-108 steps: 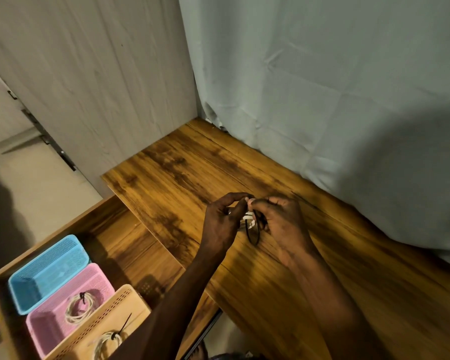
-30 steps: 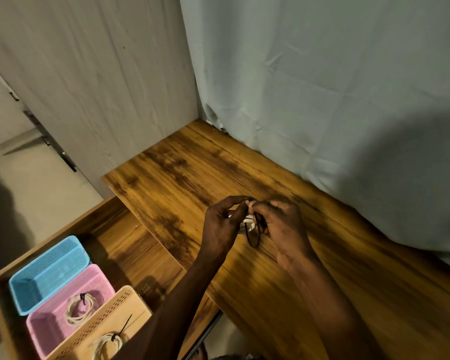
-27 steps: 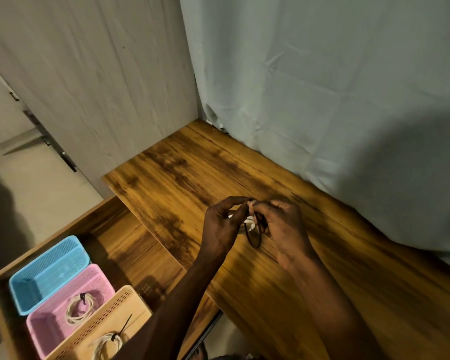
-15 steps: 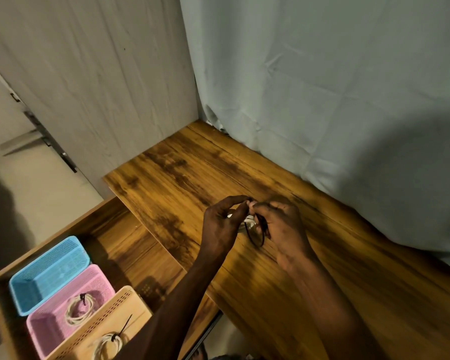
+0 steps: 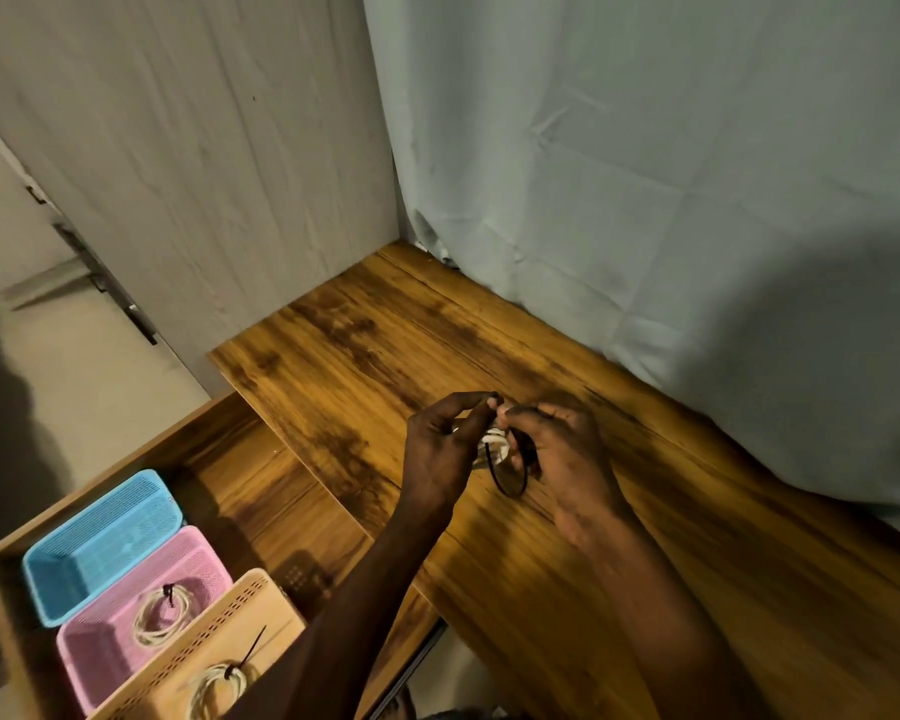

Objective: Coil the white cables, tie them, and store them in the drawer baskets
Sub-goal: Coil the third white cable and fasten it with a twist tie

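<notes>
- The left hand [image 5: 440, 454] and the right hand [image 5: 559, 449] meet just above the wooden counter [image 5: 645, 537], fingertips almost touching.
- Between them sits a small white cable coil [image 5: 493, 443]; the left hand's curled fingers and thumb grip it from its side.
- The right hand pinches a black tie [image 5: 510, 483] with thumb and forefinger; the tie's loop hangs just below the coil, between the two palms.
- Down and to the left of the left hand, an open drawer [image 5: 261, 491] holds three baskets in a row.
- The blue basket [image 5: 100, 543] lies farthest from the hands.
- The pink basket [image 5: 100, 662] beside it holds a tied white coil [image 5: 162, 618].
- The beige basket [image 5: 219, 631], closest to the left forearm, holds another tied coil [image 5: 217, 688] with a black tie end sticking up.
- A pale curtain [image 5: 645, 200] hangs beyond the hands, at the counter's far edge.
</notes>
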